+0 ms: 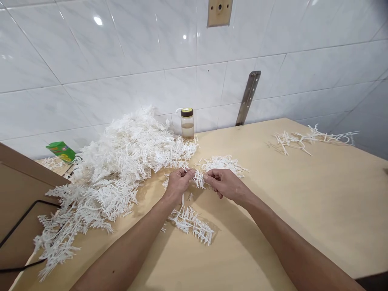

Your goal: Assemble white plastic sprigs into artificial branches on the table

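Observation:
Near the middle of the table, my left hand [178, 182] and my right hand [224, 184] pinch a small white branched plastic sprig [199, 179] from its two sides. The fingers of both hands are closed around its edges, and the sprig hangs between them. Just behind my right hand lies a small heap of loose white pieces [224, 163]. A white branched frond [194, 224] lies on the table in front of my left hand. To the left rises a large pile of similar white fronds [127, 149].
A bottle with liquid [187, 124] stands behind the pile by the tiled wall. Bare white stems [300, 139] lie at the back right of the table [303, 202]. A green box [61, 151], a brown carton [21, 194] and a black cable [27, 218] are at the left.

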`<state>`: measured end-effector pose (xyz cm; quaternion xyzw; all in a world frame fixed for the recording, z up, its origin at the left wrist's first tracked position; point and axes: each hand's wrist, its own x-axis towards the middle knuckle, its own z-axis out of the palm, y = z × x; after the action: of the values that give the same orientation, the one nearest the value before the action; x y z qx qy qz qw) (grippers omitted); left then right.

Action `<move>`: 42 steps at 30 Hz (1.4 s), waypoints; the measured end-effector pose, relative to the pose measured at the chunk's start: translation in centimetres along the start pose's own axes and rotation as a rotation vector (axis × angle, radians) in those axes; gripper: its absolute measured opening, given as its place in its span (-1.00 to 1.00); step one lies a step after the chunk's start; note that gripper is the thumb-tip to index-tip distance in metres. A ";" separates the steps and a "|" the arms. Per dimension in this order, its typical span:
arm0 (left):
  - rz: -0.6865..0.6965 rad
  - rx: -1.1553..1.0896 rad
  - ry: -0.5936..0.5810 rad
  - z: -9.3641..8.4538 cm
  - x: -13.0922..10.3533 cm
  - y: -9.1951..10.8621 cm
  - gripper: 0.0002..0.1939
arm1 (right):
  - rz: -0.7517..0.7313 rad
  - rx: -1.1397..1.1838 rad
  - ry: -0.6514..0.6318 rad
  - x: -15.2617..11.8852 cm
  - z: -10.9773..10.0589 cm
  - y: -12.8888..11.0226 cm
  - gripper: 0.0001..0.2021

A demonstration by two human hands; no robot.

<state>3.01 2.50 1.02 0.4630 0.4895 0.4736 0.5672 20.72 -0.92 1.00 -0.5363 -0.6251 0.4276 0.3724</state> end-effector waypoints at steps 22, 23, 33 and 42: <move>-0.014 0.128 -0.109 -0.1 -0.3 0.6 -0.59 | -0.049 -0.199 0.254 0.0 0.9 -0.5 -0.75; -0.022 0.111 -0.107 -0.1 -0.3 0.7 -0.59 | -0.036 -0.145 0.229 0.0 0.9 -0.4 -0.74; 0.036 0.089 -0.125 0.0 -0.2 0.1 -0.59 | -0.078 -0.257 0.307 0.2 1.4 -0.3 -0.76; 0.132 0.160 -0.101 0.4 -0.6 -0.3 -0.63 | -0.037 -0.305 0.480 0.5 0.7 0.5 -0.88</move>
<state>3.35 1.87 0.80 0.5612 0.4650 0.4455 0.5200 20.16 -0.47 0.24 -0.6604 -0.5862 0.1825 0.4324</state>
